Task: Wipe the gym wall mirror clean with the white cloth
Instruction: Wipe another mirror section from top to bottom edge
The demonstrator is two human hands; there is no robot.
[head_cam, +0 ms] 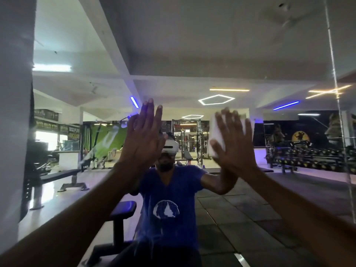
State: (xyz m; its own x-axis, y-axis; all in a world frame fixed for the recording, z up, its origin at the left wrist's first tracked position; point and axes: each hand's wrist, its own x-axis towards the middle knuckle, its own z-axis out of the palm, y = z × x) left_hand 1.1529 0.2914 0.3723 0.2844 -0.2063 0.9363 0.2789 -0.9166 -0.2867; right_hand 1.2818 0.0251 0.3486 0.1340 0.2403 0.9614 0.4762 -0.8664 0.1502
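Observation:
The wall mirror fills most of the view and reflects the gym and a person in a blue shirt. My right hand is raised flat against the glass, pressing the folded white cloth onto it; the cloth shows around and between the fingers. At the same height my left hand is raised with straight fingers, empty, at or just off the glass. Wet streaks run down the mirror below my hands.
A white wall or pillar borders the mirror on the left. A vertical seam between mirror panels runs down the right side. Benches, racks and dumbbells appear only as reflections.

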